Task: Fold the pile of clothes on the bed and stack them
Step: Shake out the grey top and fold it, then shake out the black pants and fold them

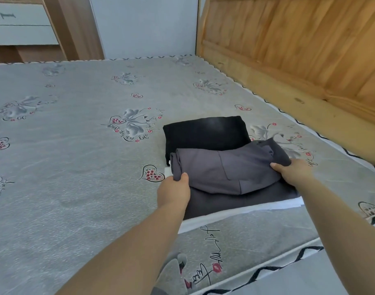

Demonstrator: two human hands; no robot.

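Top piece: folded grey-purple cloth garment, held over the stack near bed's right edge.
L hand: thumb on top, pinching its left end.
R hand: thumb over, gripping its right end.
Stack: dark charcoal folded garment below, white folded piece at bottom; black folded garment behind.
Bed: grey floral-print sheet, no loose pile in view.
Progress: looks nearly done, pending setting this one down.

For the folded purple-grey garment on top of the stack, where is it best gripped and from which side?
Grip the folded purple-grey garment at its two short ends, coming from the near side. It lies wide and floppy across the stack, so one central pinch would probably let it sag open. The left hand pinches the left end and the right hand the right end, thumbs on top, over the dark grey folded cloth.
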